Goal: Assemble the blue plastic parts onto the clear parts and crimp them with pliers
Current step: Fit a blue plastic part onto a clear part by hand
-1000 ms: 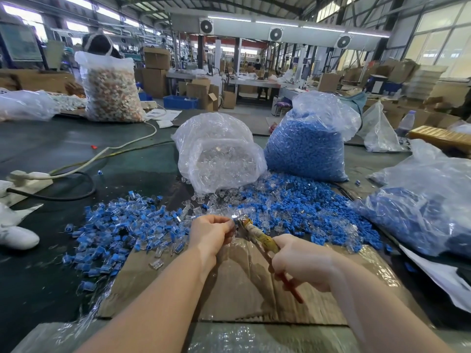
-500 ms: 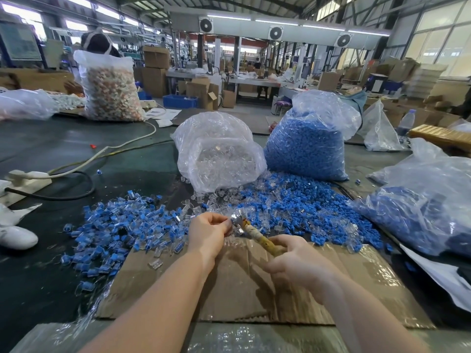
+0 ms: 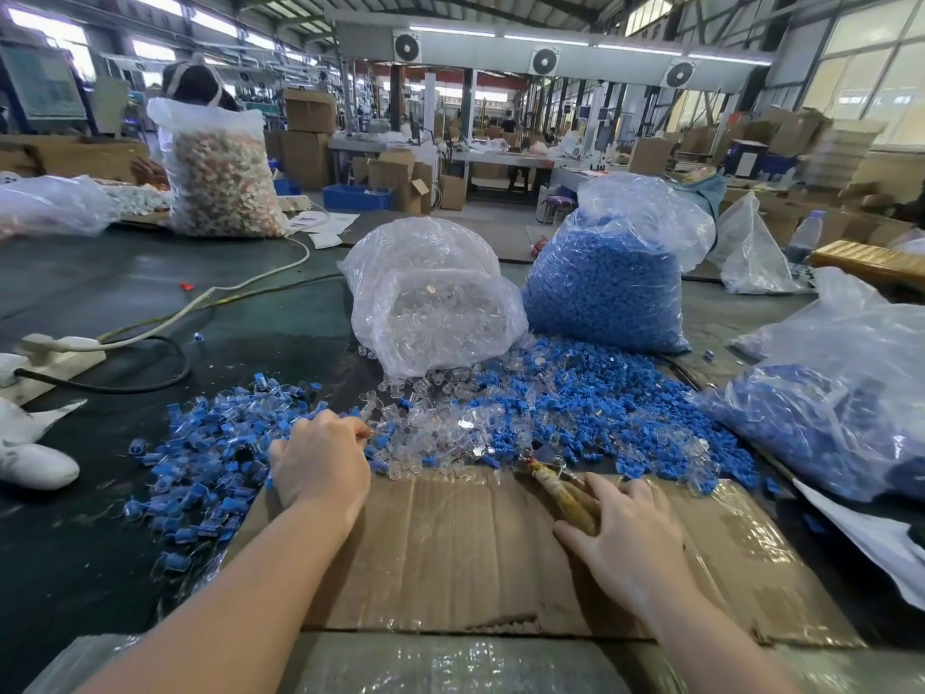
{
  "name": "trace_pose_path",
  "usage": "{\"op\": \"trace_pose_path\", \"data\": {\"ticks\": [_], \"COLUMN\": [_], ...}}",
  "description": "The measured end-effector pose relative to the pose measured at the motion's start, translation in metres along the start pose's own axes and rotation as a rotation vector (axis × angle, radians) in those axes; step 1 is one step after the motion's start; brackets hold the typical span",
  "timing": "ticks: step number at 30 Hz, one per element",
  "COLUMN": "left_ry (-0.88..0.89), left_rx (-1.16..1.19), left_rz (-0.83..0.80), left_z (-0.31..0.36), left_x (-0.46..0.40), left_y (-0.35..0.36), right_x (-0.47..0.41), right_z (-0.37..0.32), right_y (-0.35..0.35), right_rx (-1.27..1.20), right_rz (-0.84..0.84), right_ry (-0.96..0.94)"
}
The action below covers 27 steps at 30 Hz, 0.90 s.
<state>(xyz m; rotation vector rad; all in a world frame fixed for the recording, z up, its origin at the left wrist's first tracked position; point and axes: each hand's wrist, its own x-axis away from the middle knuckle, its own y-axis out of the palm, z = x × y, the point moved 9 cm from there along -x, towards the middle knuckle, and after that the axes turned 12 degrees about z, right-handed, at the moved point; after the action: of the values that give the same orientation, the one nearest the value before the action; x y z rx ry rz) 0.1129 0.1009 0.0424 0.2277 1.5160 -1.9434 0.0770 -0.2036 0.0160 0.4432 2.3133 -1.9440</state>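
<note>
No brand, label or writing is showing legibly anywhere. The pliers (image 3: pixel 560 490) are lying on the cardboard sheet (image 3: pixel 450 558), long axis running diagonally, nose pointing up-left toward the loose clear parts (image 3: pixel 440 433) and blue plastic parts (image 3: pixel 590 408). The right hand (image 3: pixel 625 538) is resting over the yellowed handles with fingers extended, relaxed rather than clenched. The left hand (image 3: pixel 320 463) is reaching into the heap of assembled blue-and-clear pieces (image 3: pixel 210 453), fingertips curling; whether it is grasping one cannot be told.

Left hand's (image 3: pixel 320 468) fingertips hidden in blue parts (image 3: pixel 210 458); pliers (image 3: pixel 560 493) blurred, partly under right hand (image 3: pixel 625 538).
</note>
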Motion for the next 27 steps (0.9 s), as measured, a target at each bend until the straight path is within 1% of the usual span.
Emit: {"op": "trace_pose_path", "data": {"ticks": [3, 5, 6, 8, 10, 13, 17, 20, 24, 27], "left_ry": [0.009, 0.016, 0.03, 0.087, 0.137, 0.173, 0.241, 0.302, 0.302, 0.31], "left_rx": [-0.045, -0.032, 0.0, 0.125, 0.293, 0.41, 0.384, 0.321, 0.256, 0.285], "left_rz": [-0.007, 0.012, 0.024, 0.028, -0.01, -0.056, -0.077, -0.083, -0.107, -0.148], "left_z": [0.0, 0.006, 0.012, 0.03, 0.051, 0.075, 0.092, 0.095, 0.091, 0.093], "left_x": [0.002, 0.005, 0.007, 0.014, 0.025, 0.042, 0.056, 0.059, 0.061, 0.062], "left_y": [0.001, 0.0, 0.0, 0.002, 0.008, 0.017, 0.028, 0.033, 0.039, 0.043], "right_x": [0.0, -0.002, -0.005, -0.014, -0.025, -0.04, -0.053, -0.059, -0.064, -0.066], "right_z": [0.004, 0.008, 0.01, 0.015, 0.022, 0.037, 0.049, 0.048, 0.043, 0.04], "right_y": [0.005, 0.006, 0.004, -0.008, -0.018, -0.02, -0.014, -0.007, -0.005, -0.007], "right_rx": [0.044, -0.019, -0.067, -0.11, -0.116, -0.11, -0.061, 0.008, 0.091, 0.14], "right_rz": [-0.041, -0.069, -0.053, 0.052, 0.156, 0.201, 0.198, 0.178, 0.177, 0.177], "right_ry": [-0.016, 0.017, 0.032, 0.027, 0.017, 0.051, 0.071, 0.015, -0.064, -0.096]}}
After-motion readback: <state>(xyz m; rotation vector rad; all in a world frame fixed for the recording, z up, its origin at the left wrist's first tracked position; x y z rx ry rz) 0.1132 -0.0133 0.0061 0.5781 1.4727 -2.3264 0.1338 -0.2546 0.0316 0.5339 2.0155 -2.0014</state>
